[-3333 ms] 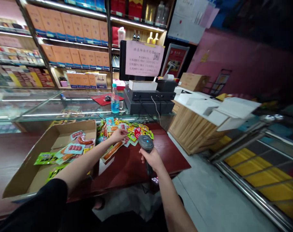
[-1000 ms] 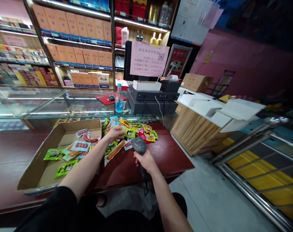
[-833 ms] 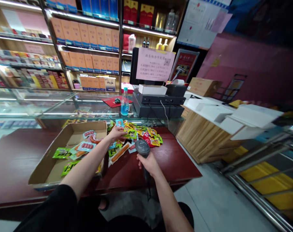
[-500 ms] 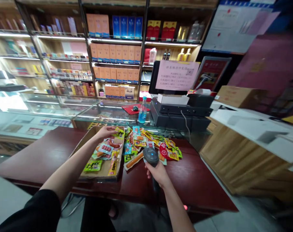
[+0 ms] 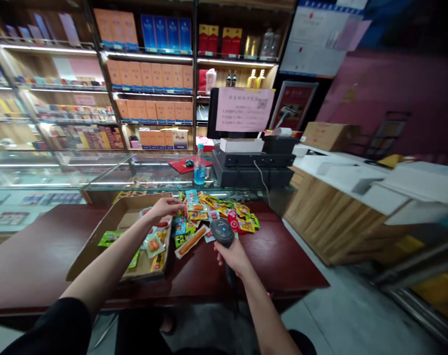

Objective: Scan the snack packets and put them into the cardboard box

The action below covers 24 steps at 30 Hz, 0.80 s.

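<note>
My right hand (image 5: 234, 255) grips a dark handheld barcode scanner (image 5: 222, 231), its head raised just in front of a pile of snack packets (image 5: 218, 214) on the dark red table (image 5: 283, 261). My left hand (image 5: 164, 207) hovers over the right wall of an open cardboard box (image 5: 94, 246). Its fingers are loosely apart and point toward the pile, and I see nothing in them. Several green and pink sausage packets (image 5: 152, 244) lie in the box. A long orange sausage packet (image 5: 190, 240) lies between the box and the scanner.
Behind the table runs a glass display counter (image 5: 109, 175) with a blue water bottle (image 5: 199, 170) and a black cash register (image 5: 253, 160) under a pink sign (image 5: 244, 108). A wooden counter (image 5: 331, 222) stands to the right. Stocked shelves fill the back wall.
My left hand took a green packet from the pile and carried it left over the box; now it is at the box's right wall without it. The scanner hand stayed put.
</note>
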Available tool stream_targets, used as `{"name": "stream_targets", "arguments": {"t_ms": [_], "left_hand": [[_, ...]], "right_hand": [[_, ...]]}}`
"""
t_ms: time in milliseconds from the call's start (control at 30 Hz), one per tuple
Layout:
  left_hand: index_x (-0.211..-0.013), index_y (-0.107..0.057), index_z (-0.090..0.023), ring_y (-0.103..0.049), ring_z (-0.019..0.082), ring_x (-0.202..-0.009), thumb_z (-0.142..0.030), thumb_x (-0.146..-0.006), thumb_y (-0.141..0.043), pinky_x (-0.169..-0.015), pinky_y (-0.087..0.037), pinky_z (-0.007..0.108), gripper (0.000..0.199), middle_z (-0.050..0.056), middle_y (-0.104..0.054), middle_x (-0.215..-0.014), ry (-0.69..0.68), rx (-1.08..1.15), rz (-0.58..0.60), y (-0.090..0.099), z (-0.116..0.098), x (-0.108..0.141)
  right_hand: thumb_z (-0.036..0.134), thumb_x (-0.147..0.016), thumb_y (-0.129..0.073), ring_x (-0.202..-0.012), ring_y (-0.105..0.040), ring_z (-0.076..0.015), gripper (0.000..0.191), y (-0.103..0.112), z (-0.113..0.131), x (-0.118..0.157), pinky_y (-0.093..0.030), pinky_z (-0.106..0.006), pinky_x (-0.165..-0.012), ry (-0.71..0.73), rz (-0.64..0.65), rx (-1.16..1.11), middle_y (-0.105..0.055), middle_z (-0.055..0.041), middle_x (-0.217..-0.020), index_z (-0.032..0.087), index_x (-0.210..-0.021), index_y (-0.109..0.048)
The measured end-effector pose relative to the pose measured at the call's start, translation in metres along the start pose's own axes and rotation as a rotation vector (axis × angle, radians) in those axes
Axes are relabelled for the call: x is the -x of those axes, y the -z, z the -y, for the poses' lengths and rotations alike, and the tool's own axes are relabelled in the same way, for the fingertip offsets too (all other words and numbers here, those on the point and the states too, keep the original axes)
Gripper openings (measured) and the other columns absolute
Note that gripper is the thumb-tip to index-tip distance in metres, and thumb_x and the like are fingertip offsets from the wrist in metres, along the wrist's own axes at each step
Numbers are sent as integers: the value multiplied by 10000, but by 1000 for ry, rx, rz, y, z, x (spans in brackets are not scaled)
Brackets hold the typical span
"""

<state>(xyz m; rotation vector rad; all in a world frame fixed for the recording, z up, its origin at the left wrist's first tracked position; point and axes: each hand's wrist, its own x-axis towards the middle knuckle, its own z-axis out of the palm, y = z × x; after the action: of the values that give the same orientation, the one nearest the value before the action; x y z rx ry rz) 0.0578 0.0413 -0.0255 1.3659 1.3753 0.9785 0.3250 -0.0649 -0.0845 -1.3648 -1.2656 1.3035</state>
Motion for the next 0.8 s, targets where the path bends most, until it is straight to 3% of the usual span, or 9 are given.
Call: {"name": "stream_targets", "arguments": {"t_ms": [200, 333, 467, 600, 800], "left_hand": [[-839, -717, -154, -585, 118, -538, -474, -544, -807, -509, -468, 218, 444, 32, -679, -655, -32, -49, 207, -89, -3, -23], [-843, -712, -158, -590, 121, -556, -486, -572, -784, -515, -458, 215, 432, 37, -684, -677, -31, -54, 334, -131, 1, -33], [-855, -716, -143, -569, 117, -542, -504, -580, -756, -517, -429, 216, 456, 21, -672, -656, -83, -196, 401, -159, 12, -46], [-858, -705, -143, -591, 142, -608, -464, -574, -751, -563, -422, 227, 431, 21, -677, -702, -201, -439, 371, -183, 27, -53], [-929, -662, -155, -606, 254, -882, -453, -553, -782, -760, -441, 310, 494, 102, -652, -931, -564, -910, 370, -206, 36, -37]], "right_hand": [[339, -703, -629, -337, -502, -108, 205, 39, -8, 13, -411, -209, -363, 2, -118, 19, -546, 20, -412, 156, -626, -580], [353, -722, -600, -339, -507, -107, 218, 60, -13, 23, -415, -206, -372, 23, -187, 27, -546, 27, -413, 155, -633, -579], [345, -717, -592, -336, -509, -110, 204, 73, -16, 30, -416, -204, -368, 24, -236, 31, -539, 34, -412, 154, -647, -580], [335, -716, -587, -341, -509, -110, 199, 78, -19, 33, -426, -206, -366, 11, -265, 23, -539, 31, -417, 152, -637, -580], [332, -716, -588, -346, -499, -107, 189, 80, -23, 31, -430, -209, -360, 6, -277, -2, -543, 31, -428, 158, -644, -575]]}}
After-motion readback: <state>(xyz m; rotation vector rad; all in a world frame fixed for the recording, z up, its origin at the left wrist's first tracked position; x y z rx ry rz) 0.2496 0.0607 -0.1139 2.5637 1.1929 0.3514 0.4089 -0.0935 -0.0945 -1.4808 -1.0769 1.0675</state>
